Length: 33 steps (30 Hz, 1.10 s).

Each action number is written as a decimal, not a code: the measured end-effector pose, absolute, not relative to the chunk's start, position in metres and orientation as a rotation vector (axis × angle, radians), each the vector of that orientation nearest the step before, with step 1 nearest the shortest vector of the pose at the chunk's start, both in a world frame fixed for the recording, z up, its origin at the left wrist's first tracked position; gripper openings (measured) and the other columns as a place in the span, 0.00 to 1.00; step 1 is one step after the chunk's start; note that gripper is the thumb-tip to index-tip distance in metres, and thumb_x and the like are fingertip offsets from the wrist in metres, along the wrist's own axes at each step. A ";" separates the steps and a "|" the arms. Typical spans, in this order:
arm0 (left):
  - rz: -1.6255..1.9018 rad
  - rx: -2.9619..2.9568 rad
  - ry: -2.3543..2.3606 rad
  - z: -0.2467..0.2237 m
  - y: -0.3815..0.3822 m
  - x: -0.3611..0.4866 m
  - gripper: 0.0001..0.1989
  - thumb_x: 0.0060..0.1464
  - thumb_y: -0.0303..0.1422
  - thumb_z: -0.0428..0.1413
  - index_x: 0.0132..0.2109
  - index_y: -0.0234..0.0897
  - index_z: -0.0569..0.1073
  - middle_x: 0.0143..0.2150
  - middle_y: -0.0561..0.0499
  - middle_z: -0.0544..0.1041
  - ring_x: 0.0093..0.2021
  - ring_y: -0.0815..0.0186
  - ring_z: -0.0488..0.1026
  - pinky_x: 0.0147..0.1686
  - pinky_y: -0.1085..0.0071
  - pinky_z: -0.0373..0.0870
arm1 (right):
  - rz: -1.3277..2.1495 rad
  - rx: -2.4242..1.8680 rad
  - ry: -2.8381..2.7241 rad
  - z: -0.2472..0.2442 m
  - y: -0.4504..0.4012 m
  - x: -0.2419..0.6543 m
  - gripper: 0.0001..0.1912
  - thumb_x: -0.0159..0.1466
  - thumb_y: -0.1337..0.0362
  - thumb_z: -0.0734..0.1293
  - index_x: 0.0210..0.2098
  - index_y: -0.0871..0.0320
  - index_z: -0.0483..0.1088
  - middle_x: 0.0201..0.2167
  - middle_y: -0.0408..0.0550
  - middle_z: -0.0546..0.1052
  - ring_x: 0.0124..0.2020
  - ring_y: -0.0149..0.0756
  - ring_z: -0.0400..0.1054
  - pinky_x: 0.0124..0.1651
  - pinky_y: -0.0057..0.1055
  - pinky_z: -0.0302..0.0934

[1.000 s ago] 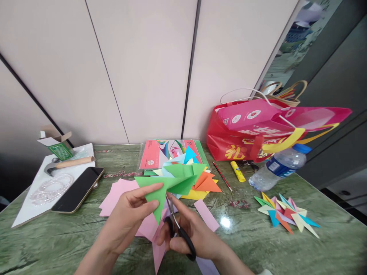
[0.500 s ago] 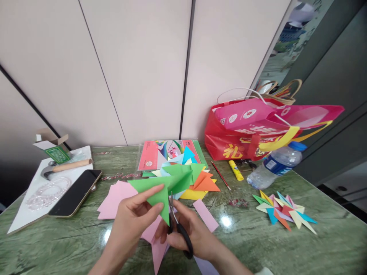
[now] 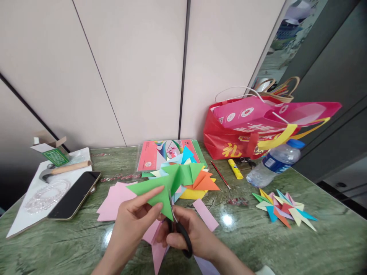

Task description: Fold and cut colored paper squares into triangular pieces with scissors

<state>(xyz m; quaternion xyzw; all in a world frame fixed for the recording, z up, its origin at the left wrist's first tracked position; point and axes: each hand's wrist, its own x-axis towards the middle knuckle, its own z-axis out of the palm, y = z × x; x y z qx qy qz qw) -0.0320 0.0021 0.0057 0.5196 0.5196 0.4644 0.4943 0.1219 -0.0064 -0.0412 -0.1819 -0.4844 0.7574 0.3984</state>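
My left hand (image 3: 134, 219) pinches a folded green paper (image 3: 156, 191) between thumb and fingers, near the middle of the table. Black-handled scissors (image 3: 183, 237) are in my right hand (image 3: 190, 233), their blades pointing up at the right edge of the green paper. Pink paper pieces (image 3: 116, 200) lie to the left of and beneath my hands, with a pink strip (image 3: 205, 214) to the right. Behind the green paper is a pile of folded shapes, among them an orange piece (image 3: 205, 181) and a yellow piece (image 3: 193, 193).
On the right are a folded paper star (image 3: 286, 209), a plastic bottle (image 3: 273, 164), a red bag (image 3: 225, 135), a glue stick (image 3: 235, 169) and a pencil (image 3: 220, 174). A phone (image 3: 75, 195), a wooden-handled tool (image 3: 70, 167) and a white board (image 3: 21, 214) sit left.
The scissor blades have moved up slightly along the green paper. Its right part has spread out and its lower tip has shifted slightly up and right. The camera view has shifted a little.
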 end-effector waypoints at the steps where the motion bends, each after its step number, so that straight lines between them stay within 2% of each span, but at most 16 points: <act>1: 1.132 1.267 1.268 0.006 0.002 -0.031 0.16 0.43 0.31 0.61 0.43 0.39 0.78 0.20 0.55 0.77 0.22 0.70 0.70 0.24 0.78 0.68 | 1.902 -0.465 -1.224 -0.040 -0.006 0.122 0.20 0.52 0.57 0.72 0.39 0.60 0.64 0.25 0.45 0.72 0.29 0.32 0.66 0.35 0.28 0.59; 5: 1.151 1.318 1.322 0.004 0.002 -0.029 0.11 0.45 0.33 0.60 0.39 0.41 0.80 0.22 0.55 0.77 0.25 0.70 0.70 0.27 0.78 0.68 | 1.840 -0.508 -1.217 -0.037 -0.007 0.121 0.19 0.52 0.59 0.72 0.37 0.61 0.64 0.25 0.44 0.71 0.29 0.31 0.65 0.32 0.25 0.59; 9: 1.094 1.345 1.315 -0.001 0.001 -0.026 0.15 0.46 0.34 0.59 0.43 0.39 0.78 0.18 0.56 0.74 0.21 0.70 0.68 0.22 0.77 0.67 | 1.774 -0.528 -1.136 -0.039 -0.006 0.117 0.16 0.51 0.63 0.73 0.35 0.61 0.65 0.27 0.43 0.69 0.28 0.29 0.65 0.33 0.26 0.60; 13: 1.038 1.394 1.309 -0.001 -0.001 -0.024 0.18 0.47 0.35 0.58 0.46 0.36 0.76 0.18 0.55 0.74 0.20 0.69 0.68 0.21 0.76 0.68 | 1.702 -0.567 -1.129 -0.041 -0.005 0.116 0.14 0.50 0.64 0.73 0.31 0.61 0.66 0.27 0.42 0.68 0.28 0.28 0.62 0.33 0.25 0.59; 14: 1.059 1.408 1.313 0.001 -0.002 -0.024 0.18 0.47 0.35 0.58 0.46 0.36 0.76 0.21 0.54 0.76 0.22 0.68 0.70 0.23 0.75 0.69 | 1.693 -0.584 -1.134 -0.042 -0.004 0.116 0.14 0.50 0.64 0.73 0.31 0.62 0.66 0.26 0.42 0.68 0.27 0.28 0.61 0.32 0.25 0.59; 16: 1.172 1.413 1.305 0.006 -0.003 -0.023 0.20 0.46 0.34 0.59 0.48 0.38 0.75 0.32 0.52 0.80 0.32 0.64 0.74 0.32 0.73 0.72 | 1.692 -0.615 -1.146 -0.041 -0.004 0.117 0.15 0.50 0.63 0.73 0.32 0.62 0.67 0.25 0.41 0.68 0.26 0.27 0.59 0.31 0.24 0.57; 18: 1.323 1.386 1.260 0.012 -0.002 -0.024 0.26 0.45 0.33 0.60 0.54 0.41 0.69 0.46 0.49 0.77 0.43 0.60 0.73 0.40 0.70 0.72 | 1.695 -0.636 -1.160 -0.041 -0.004 0.118 0.16 0.50 0.61 0.73 0.33 0.63 0.67 0.24 0.41 0.69 0.25 0.27 0.58 0.30 0.24 0.56; 20: 1.422 1.357 1.228 0.017 0.000 -0.027 0.33 0.46 0.33 0.59 0.60 0.45 0.60 0.52 0.47 0.73 0.46 0.60 0.72 0.41 0.68 0.72 | 1.696 -0.651 -1.175 -0.041 -0.004 0.119 0.16 0.50 0.61 0.73 0.33 0.63 0.67 0.24 0.42 0.69 0.25 0.27 0.59 0.31 0.24 0.55; 22: 1.428 1.362 1.270 0.019 0.004 -0.034 0.35 0.46 0.34 0.59 0.61 0.46 0.57 0.50 0.46 0.74 0.41 0.62 0.74 0.35 0.69 0.73 | 1.696 -0.669 -1.197 -0.041 -0.005 0.119 0.16 0.50 0.61 0.73 0.33 0.63 0.67 0.25 0.42 0.69 0.26 0.28 0.59 0.31 0.25 0.55; 23: 1.398 1.387 1.295 0.019 0.006 -0.039 0.30 0.46 0.35 0.59 0.58 0.44 0.62 0.47 0.47 0.76 0.41 0.61 0.73 0.33 0.70 0.73 | 1.703 -0.675 -1.214 -0.042 -0.005 0.119 0.16 0.49 0.60 0.73 0.32 0.63 0.67 0.25 0.42 0.69 0.26 0.28 0.58 0.31 0.25 0.54; 25: 1.213 1.466 1.427 0.019 0.010 -0.050 0.15 0.44 0.37 0.61 0.41 0.38 0.76 0.40 0.47 0.78 0.40 0.59 0.73 0.31 0.72 0.71 | 1.722 -0.682 -1.260 -0.044 -0.006 0.120 0.16 0.49 0.60 0.73 0.31 0.63 0.66 0.24 0.42 0.67 0.26 0.28 0.57 0.30 0.25 0.53; 26: 1.099 1.494 1.488 0.020 0.012 -0.055 0.13 0.43 0.37 0.61 0.37 0.37 0.77 0.38 0.47 0.79 0.37 0.59 0.74 0.29 0.72 0.70 | 1.731 -0.684 -1.287 -0.046 -0.006 0.120 0.16 0.49 0.60 0.73 0.30 0.62 0.65 0.24 0.42 0.67 0.25 0.28 0.57 0.29 0.25 0.52; 28: 0.880 1.547 1.510 0.022 0.015 -0.065 0.11 0.43 0.39 0.60 0.33 0.37 0.78 0.32 0.49 0.79 0.30 0.62 0.73 0.26 0.71 0.68 | 1.747 -0.689 -1.335 -0.048 -0.006 0.121 0.16 0.49 0.60 0.73 0.29 0.62 0.65 0.23 0.41 0.65 0.25 0.28 0.55 0.28 0.25 0.50; 31: 0.595 1.677 1.410 0.029 0.016 -0.074 0.09 0.47 0.37 0.57 0.29 0.36 0.78 0.27 0.51 0.78 0.29 0.64 0.72 0.28 0.72 0.66 | 1.769 -0.702 -1.386 -0.049 -0.006 0.122 0.15 0.49 0.59 0.73 0.28 0.61 0.65 0.22 0.39 0.62 0.25 0.27 0.53 0.28 0.25 0.49; 33: 0.489 1.696 1.346 0.033 0.017 -0.077 0.09 0.47 0.36 0.57 0.29 0.35 0.77 0.27 0.52 0.77 0.29 0.66 0.70 0.29 0.73 0.64 | 1.795 -0.719 -1.406 -0.048 -0.006 0.122 0.16 0.49 0.58 0.73 0.28 0.61 0.65 0.22 0.38 0.61 0.24 0.27 0.52 0.28 0.25 0.48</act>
